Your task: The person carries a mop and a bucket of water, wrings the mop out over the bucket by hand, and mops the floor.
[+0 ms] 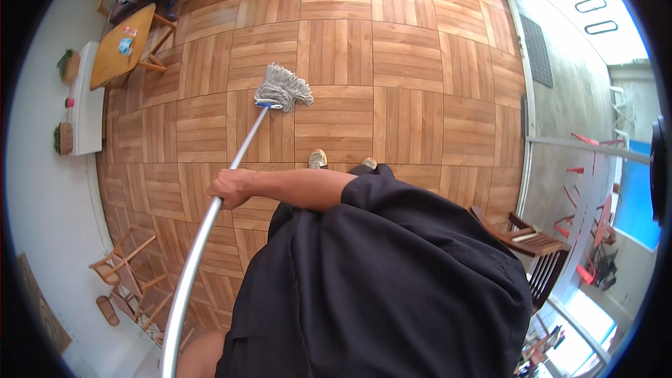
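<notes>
On the far left, a white shelf (pixel 87 115) stands by the wall, with a brown plant pot (pixel 65 138) next to it. Near it is a small wooden table (pixel 112 61) with little packets on top, and lower down is a wooden chair (pixel 131 281). Next comes the long silver pole (pixel 190 273) of the mop. It slants from the bottom left, close to the person, up and a bit to the right. A bit of the left arm (pixel 203 355) shows at the bottom, but the left hand is out of sight, so I cannot tell what its fingers do. The right hand (pixel 234 188) reaches across to the left and has its fingers curled tight around the pole. From those fingers, the gray, stringy mop head (pixel 283 89) lies straight along the pole, out in front and a little to the right. It sits flat on the wood floor (pixel 406 49), ahead of the shoes (pixel 318 159) and to their left. Of the two arms, the right one looks nearer to it. On the right side is a dark wooden chair with slats (pixel 542 246).
</notes>
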`<state>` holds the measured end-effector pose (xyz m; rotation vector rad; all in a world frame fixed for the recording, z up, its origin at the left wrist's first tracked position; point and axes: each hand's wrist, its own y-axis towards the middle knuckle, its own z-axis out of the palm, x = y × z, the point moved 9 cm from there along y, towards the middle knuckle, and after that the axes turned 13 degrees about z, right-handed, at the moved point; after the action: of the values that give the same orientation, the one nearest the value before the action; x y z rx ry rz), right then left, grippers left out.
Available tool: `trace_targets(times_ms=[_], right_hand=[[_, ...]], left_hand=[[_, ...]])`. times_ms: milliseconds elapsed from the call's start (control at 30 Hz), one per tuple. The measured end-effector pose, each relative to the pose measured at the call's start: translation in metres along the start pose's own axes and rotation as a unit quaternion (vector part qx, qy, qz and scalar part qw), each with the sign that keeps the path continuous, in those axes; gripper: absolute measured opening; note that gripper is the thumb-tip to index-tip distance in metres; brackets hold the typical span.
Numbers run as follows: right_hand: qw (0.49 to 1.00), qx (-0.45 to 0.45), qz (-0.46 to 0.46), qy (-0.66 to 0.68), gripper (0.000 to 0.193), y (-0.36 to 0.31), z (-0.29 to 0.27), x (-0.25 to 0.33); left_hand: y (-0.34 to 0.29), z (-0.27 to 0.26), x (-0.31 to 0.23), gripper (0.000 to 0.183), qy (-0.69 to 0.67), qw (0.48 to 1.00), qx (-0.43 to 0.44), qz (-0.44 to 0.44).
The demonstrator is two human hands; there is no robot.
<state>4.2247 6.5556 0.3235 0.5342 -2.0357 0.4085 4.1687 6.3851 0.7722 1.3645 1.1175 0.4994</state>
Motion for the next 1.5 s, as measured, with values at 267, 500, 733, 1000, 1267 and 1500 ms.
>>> trace_targets(times_ms=[267, 500, 733, 1000, 1267, 1500], right_hand=[[0.996, -0.023, 0.034, -0.074, 0.015, -0.083, -0.031, -0.046], [0.969, -0.123, 0.207, -0.053, 0.019, -0.171, -0.133, -0.134], [0.834, -0.495, 0.184, -0.159, 0.034, -0.273, -0.161, -0.195], [0.760, -0.580, 0.237, -0.174, 0.036, -0.158, -0.080, -0.168], [0.853, -0.510, 0.084, -0.079, 0.036, 0.091, 0.001, -0.061], [0.954, -0.286, -0.084, 0.045, 0.033, 0.254, 0.113, 0.051]], left_hand=[[-0.025, 0.044, -0.006, 0.020, -0.006, 0.999, -0.047, -0.008], [-0.085, 0.056, 0.063, 0.037, -0.145, 0.971, -0.189, 0.006], [-0.122, 0.119, 0.152, 0.025, -0.422, 0.901, -0.026, -0.095], [-0.147, -0.048, 0.178, 0.020, -0.421, 0.901, 0.005, -0.105], [-0.146, -0.253, 0.105, 0.029, -0.259, 0.960, -0.012, -0.102], [-0.150, -0.312, -0.002, 0.034, 0.011, 0.995, -0.002, -0.103]])
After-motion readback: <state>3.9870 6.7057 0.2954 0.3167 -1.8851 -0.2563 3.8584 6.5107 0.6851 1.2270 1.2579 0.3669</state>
